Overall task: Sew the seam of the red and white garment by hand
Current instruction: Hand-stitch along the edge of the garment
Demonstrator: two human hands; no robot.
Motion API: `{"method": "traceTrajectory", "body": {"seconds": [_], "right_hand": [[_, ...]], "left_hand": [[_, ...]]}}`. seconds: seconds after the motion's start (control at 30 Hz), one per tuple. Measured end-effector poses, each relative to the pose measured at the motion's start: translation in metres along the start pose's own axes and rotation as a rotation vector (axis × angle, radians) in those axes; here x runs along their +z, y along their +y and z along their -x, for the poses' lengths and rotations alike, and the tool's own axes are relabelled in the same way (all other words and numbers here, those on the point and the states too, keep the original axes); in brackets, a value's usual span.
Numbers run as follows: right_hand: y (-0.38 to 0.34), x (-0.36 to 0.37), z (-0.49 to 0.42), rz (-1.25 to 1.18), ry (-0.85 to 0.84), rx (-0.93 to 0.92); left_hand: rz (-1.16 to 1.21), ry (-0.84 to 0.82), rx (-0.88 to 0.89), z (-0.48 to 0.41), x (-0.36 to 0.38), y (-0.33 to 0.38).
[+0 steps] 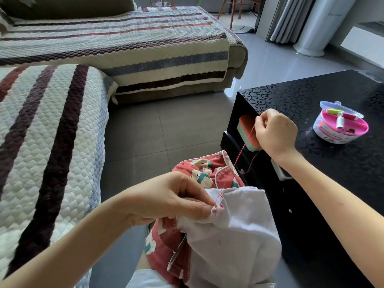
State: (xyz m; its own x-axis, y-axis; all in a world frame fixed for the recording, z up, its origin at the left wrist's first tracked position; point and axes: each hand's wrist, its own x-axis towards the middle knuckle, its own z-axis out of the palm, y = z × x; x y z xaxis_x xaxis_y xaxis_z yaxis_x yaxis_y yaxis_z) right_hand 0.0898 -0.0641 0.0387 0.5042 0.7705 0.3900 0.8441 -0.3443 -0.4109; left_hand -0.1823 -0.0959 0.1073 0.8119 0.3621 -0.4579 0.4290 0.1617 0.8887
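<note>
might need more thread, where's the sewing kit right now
Head view, right side: the sewing kit sits on the black table, just right of the raised right hand pinching the red thread.

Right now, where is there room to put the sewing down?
The black table is bare between the right hand and the pink sewing box, and behind the box. The striped sofa cover left of the left hand is bare. Crowded: the lap, filled by the garment, and the table corner by the thread.
</note>
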Motion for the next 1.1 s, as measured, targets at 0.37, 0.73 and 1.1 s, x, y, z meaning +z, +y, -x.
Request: {"method": "traceTrajectory", "body": {"seconds": [0.37,0.73,1.1], "right_hand": [[-0.047,-0.047,0.066,-0.782,-1.057,-0.281],[-0.049,-0.057,0.064,-0.952,-1.145,-0.177],[-0.044,-0.042,0.057,-0.587,-0.664,-0.212]], "left_hand": [[0.084,0.054,0.051,-0.004,-0.005,-0.005],[0.098,0.017,0.054,-0.004,-0.001,-0.005],[0.088,0.01,0.036,-0.003,0.0,-0.004]]}}
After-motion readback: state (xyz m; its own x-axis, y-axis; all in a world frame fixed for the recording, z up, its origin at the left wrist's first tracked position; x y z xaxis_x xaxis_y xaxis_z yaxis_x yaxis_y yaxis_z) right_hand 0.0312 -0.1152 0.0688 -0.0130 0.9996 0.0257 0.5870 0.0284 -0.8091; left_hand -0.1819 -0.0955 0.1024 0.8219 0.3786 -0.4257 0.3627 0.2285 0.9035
